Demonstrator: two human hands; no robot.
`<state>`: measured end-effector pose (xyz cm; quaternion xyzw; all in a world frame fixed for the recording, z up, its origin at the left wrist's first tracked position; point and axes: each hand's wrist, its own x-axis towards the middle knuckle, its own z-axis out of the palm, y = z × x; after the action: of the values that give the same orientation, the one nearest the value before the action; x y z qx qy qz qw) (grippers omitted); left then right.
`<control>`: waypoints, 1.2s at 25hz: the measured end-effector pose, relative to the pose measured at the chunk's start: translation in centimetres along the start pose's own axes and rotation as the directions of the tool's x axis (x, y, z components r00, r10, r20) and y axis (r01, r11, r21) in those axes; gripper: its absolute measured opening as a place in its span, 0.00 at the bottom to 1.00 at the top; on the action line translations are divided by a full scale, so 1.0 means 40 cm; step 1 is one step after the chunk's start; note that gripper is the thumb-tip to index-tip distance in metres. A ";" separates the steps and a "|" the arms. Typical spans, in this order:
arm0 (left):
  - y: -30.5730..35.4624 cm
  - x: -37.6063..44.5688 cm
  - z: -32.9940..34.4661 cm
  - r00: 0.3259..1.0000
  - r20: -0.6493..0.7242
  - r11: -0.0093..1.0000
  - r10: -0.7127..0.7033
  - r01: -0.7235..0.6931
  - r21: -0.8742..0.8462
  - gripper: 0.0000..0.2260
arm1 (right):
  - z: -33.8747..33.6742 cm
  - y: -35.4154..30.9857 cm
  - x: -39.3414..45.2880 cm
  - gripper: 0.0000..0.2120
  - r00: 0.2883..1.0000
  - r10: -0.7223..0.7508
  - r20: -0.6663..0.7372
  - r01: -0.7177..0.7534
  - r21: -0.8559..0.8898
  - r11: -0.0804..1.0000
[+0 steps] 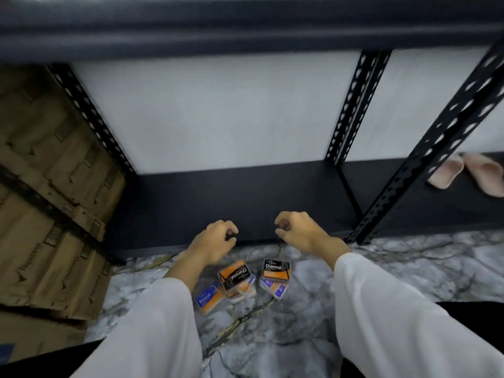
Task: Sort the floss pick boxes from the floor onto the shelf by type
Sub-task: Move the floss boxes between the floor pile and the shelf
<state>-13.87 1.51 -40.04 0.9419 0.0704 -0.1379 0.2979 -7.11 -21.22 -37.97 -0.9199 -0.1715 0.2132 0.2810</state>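
Marble floor point(381, 268) carries floss pick boxes point(275, 270) just below both loosely curled, unladen grips: left hand point(215, 241), right hand point(298, 230).

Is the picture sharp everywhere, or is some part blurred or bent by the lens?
Head view: the top beam is smeared by blur; the posts lean and splay, bent by the wide lens; the "Charcoal" box reads clearly, the blue box only softly; light is even and soft, no glare; both hands, left and right, look fairly sharp.
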 end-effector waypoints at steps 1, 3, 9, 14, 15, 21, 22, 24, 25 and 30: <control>0.036 -0.016 -0.060 1.000 0.015 1.000 0.005 -0.006 0.004 0.05 | -0.058 -0.042 -0.022 0.12 1.000 -0.031 0.004 0.031 -0.019 0.999; 0.119 -0.052 -0.189 0.999 0.014 0.999 0.039 -0.039 0.031 0.04 | -0.176 -0.128 -0.071 0.11 0.995 -0.096 -0.016 0.094 -0.061 0.994; 0.403 -0.176 -0.572 0.946 -0.215 0.962 0.242 -0.206 0.178 0.09 | -0.501 -0.385 -0.189 0.11 0.925 -0.283 -0.254 0.253 -0.142 0.957; 0.575 -0.224 -0.796 0.813 -0.395 0.904 0.428 -0.384 0.189 0.07 | -0.689 -0.549 -0.211 0.09 0.807 -0.423 -0.412 0.367 -0.212 0.906; 0.593 -0.219 -0.825 0.798 -0.408 0.896 0.444 -0.395 0.202 0.07 | -0.714 -0.570 -0.199 0.09 0.797 -0.434 -0.420 0.376 -0.218 0.901; 0.594 -0.076 -0.936 0.822 -0.396 0.902 0.409 -0.301 0.309 0.11 | -0.832 -0.582 -0.034 0.15 0.780 -0.428 -0.456 0.312 -0.310 0.898; 0.581 -0.044 -0.948 0.831 -0.393 0.903 0.394 -0.269 0.336 0.13 | -0.850 -0.570 -0.003 0.17 0.777 -0.419 -0.470 0.277 -0.343 0.898; 0.558 0.015 -0.972 0.844 -0.376 0.891 0.382 -0.228 0.394 0.20 | -0.881 -0.546 0.060 0.21 0.765 -0.400 -0.504 0.214 -0.386 0.897; 0.547 0.036 -0.984 0.854 -0.354 0.879 0.381 -0.215 0.426 0.24 | -0.890 -0.534 0.084 0.23 0.759 -0.392 -0.519 0.190 -0.399 0.897; 0.494 0.116 -1.040 0.928 -0.218 0.806 0.302 -0.126 0.579 0.37 | -0.914 -0.474 0.173 0.34 0.768 -0.307 -0.562 0.075 -0.398 0.914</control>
<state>3.86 9.86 1.89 0.9989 -0.0364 0.0270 0.0114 12.93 -19.57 -1.37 -0.9508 -0.2004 -0.1615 0.1722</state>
